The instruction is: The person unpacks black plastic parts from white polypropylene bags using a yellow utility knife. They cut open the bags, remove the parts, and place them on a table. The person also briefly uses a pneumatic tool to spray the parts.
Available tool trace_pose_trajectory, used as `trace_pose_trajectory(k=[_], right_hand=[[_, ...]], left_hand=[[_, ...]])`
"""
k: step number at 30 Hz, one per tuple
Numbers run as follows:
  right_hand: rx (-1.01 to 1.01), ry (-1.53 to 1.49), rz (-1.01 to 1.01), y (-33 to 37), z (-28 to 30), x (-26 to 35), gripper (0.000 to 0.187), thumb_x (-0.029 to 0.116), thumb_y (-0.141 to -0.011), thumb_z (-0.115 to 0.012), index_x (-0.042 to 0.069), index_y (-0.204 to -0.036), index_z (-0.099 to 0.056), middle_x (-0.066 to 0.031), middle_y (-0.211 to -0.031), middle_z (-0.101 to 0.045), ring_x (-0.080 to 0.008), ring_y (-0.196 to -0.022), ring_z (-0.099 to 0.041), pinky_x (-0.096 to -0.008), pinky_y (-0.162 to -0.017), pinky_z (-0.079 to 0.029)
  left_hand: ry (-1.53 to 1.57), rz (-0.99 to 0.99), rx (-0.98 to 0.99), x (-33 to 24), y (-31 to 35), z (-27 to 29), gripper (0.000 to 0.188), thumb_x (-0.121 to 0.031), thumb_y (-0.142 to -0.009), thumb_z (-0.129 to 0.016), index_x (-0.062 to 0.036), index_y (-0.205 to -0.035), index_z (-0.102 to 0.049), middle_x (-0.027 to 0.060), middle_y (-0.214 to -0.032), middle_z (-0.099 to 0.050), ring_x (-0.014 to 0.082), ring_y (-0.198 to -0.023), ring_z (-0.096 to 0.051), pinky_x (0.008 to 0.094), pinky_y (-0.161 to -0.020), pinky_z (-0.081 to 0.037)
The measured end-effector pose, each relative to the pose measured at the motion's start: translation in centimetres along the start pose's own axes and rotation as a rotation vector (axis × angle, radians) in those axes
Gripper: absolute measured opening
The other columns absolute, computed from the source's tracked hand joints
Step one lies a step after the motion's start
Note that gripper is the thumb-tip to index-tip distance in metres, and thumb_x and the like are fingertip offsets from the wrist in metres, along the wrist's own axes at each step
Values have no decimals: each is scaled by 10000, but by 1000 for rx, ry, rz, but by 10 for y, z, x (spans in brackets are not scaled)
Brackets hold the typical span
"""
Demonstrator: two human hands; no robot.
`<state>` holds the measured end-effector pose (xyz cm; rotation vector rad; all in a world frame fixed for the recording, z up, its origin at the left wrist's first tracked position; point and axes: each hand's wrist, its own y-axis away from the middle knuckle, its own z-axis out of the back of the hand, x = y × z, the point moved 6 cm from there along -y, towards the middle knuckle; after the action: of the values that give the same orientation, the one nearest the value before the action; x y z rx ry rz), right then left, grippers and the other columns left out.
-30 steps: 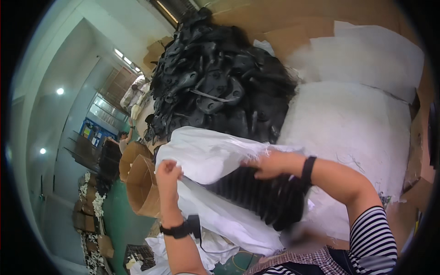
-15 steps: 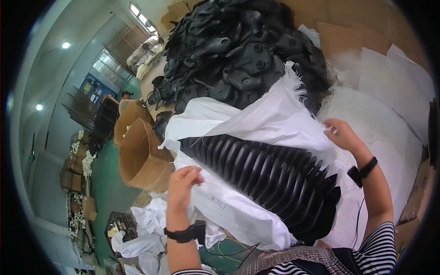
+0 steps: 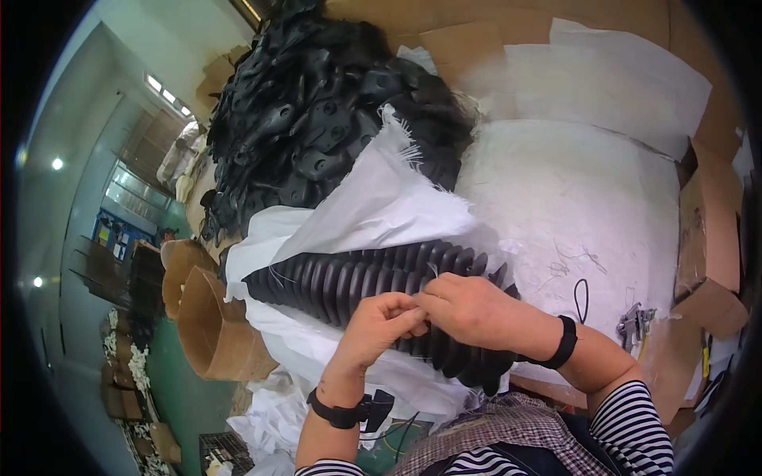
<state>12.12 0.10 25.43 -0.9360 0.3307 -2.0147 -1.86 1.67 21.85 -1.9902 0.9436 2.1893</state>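
Observation:
Above a row of black curved plastic parts (image 3: 341, 284), packed side by side, my two hands meet at the fingertips. My left hand (image 3: 382, 324) is closed in a pinch. Against it, my right hand (image 3: 475, 311) is closed too, fingers pressed together. Whatever they pinch is too small or hidden to name; a thin pale strand shows just above the right fingers. The parts lie inside an open white woven sack (image 3: 397, 194). Its frayed flap is folded back on the far side, and its near side hangs below the parts.
Behind the sack rises a large heap of black moulded parts (image 3: 309, 127). On the right lies a white covered surface (image 3: 571, 214) bearing a dark cord loop (image 3: 582, 301) and metal tools (image 3: 635, 325). Open cardboard boxes (image 3: 210, 325) stand at left, crumpled white sacks (image 3: 274, 412) below.
Both hands, apart at either side of the sack before, have come together over the black parts, fingertips touching. The view has turned right, showing more of the white surface and the tools.

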Motion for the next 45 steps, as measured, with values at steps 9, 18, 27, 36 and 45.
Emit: trace_pose_trajectory(k=[9, 18, 27, 36, 45], right_hand=[[-330, 414, -628, 69, 58, -119, 422, 349, -909, -515, 24, -1177, -514, -224, -1094, -572, -382, -807, -592, -424, -728, -487], [-144, -115, -803, 167, -38, -73, 189, 157, -814, -630, 1, -899, -564, -143, -805, -577, -236, -698, -589, -328, -629, -479], [-574, -668, -1359, 242, -81, -69, 355, 332, -924, -516, -11, -1015, -508, -115, -796, -562, -209, -692, -590, -317, -607, -490], [-131, -495, -1382, 249, -111, -89, 553, 349, -907, -516, -79, -1232, -387, -242, -847, -627, -325, -730, -638, -369, -631, -502], [-367, -1269, -1465, 223, -121, -84, 596, 511, -958, -274, 85, -1365, -366, -123, -1327, -468, -231, -1165, -474, -377, -929, -415]], left_hand=[[-117, -208, -546, -14, -2, 104, 572, -106, -827, -604, -7, -1333, -357, 155, -1353, -365, 191, -836, -624, 254, -652, -496], [-1134, -29, -458, 49, -105, 129, 669, -454, -756, -651, 58, -1172, -542, 254, -1126, -589, 377, -1066, -563, 397, -931, -431], [-1242, 135, -317, 37, -113, 108, 905, -547, -615, -702, 102, -1205, -480, 288, -1182, -546, 391, -1122, -525, 397, -952, -420], [-1318, 248, -177, 41, -115, 93, 795, -609, -611, -650, 88, -993, -641, 304, -1026, -608, 385, -993, -599, 404, -876, -465], [-1291, 413, -75, 67, -154, 120, 773, -581, -612, -655, 89, -997, -641, 281, -1012, -627, 343, -1002, -610, 381, -868, -463]])
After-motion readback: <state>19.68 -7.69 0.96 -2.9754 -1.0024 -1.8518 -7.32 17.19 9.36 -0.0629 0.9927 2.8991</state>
